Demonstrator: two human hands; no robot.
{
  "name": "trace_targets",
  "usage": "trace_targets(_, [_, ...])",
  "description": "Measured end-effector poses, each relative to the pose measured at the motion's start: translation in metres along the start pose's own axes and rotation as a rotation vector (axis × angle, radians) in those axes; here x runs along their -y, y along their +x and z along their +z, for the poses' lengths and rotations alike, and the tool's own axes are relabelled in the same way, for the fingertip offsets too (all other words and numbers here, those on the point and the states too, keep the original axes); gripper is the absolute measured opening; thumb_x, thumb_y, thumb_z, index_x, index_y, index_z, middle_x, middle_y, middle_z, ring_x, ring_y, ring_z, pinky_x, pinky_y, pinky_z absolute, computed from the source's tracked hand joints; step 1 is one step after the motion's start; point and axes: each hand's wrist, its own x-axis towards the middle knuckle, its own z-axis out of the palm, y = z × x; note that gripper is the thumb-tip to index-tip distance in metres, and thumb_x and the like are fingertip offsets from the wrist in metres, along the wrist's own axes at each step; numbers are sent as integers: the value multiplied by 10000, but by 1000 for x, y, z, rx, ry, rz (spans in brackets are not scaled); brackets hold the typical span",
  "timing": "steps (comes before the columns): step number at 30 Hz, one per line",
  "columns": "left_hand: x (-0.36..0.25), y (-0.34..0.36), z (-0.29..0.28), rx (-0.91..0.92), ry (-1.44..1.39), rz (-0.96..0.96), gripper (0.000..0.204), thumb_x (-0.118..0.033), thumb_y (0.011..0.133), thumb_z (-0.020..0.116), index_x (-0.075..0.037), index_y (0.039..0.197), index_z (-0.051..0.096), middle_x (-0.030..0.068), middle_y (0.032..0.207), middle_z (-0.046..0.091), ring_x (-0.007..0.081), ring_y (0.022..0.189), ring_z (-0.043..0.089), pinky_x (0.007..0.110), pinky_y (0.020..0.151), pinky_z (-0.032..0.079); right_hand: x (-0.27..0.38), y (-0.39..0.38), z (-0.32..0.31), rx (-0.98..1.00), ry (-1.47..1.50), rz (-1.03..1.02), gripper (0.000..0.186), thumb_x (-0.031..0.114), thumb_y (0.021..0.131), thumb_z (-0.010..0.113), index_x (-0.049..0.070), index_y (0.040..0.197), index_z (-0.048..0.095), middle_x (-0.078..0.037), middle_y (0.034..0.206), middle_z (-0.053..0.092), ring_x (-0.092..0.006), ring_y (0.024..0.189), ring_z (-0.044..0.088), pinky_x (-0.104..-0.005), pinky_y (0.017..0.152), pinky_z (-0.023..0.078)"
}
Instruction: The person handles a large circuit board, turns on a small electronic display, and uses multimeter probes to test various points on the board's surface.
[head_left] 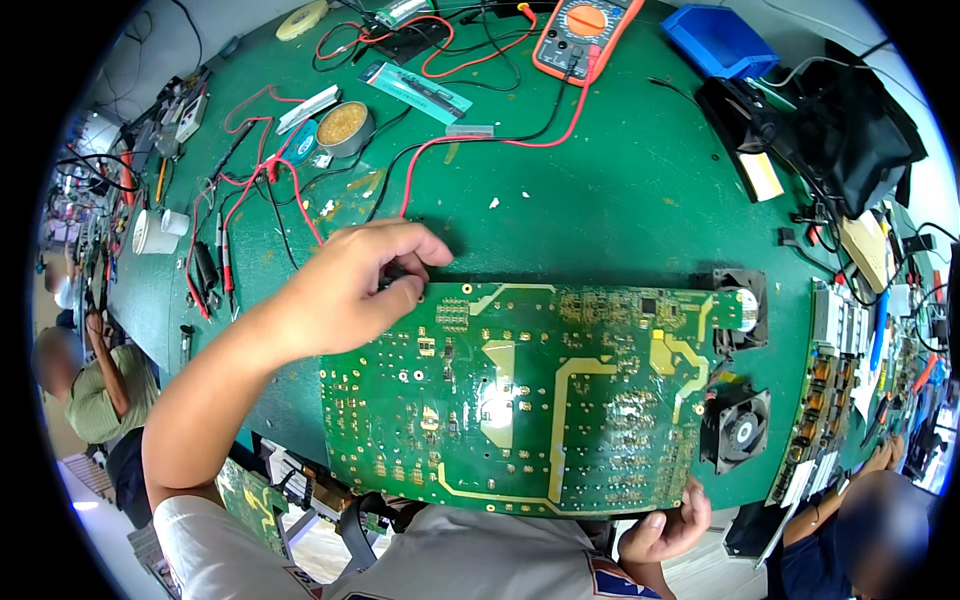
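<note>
While the bent fingers of the left hand (362, 272) and right hand (670, 530) are meeting its far left edge and near right corner, their grip unclear, the circuit board (525, 415) is overhanging the near side of the bench (610, 215), seeming stiff yet fragile, best held by its edges.

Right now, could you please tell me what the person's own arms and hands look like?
The left hand and right hand are without gloves, and no watch shows. The left sleeve is short and pale grey-white. By the right hand, pale cloth bears a dark blue patch with red and white; whether that is sleeve is hard to tell.
</note>
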Motion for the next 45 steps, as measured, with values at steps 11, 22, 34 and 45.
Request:
trace_targets(11, [26, 0, -22, -389, 307, 210, 96, 65, 824, 576, 31, 864, 656, 110, 971, 691, 189, 858, 642, 288, 708, 489, -1, -2, 0, -6, -121, -114, 522, 240, 979, 549, -32, 1376, 344, -275, 1307, 501, -327, 1185, 520, -453, 1042, 394])
trace_targets(22, [-13, -53, -29, -618, 610, 313, 220, -143, 959, 563, 50, 911, 656, 163, 926, 676, 301, 895, 644, 371, 846, 486, 30, 62, -52, -128, -415, -260, 439, 89, 843, 677, -13, 1248, 543, -233, 1243, 579, -360, 1132, 571, -451, 1015, 432])
trace_targets(34, [-138, -82, 14, -571, -56, 414, 253, -200, 952, 670, 23, 1065, 631, -1, 967, 657, 76, 893, 585, 220, 816, 461, 37, 117, -55, 208, -334, -260, 278, 38, 845, 688, -18, 1115, 652, -188, 1196, 633, -306, 1056, 639, -379, 910, 509])
trace_targets(45, [-12, -141, 123, -1051, 89, 19, 410, -175, 968, 642, 26, 1313, 546, 139, 1284, 591, 209, 1165, 577, 327, 952, 484, 27, 66, -13, 112, 18, -77, 517, 9, 831, 693, -19, 1321, 529, -208, 1334, 554, -294, 1174, 589, -367, 933, 506])
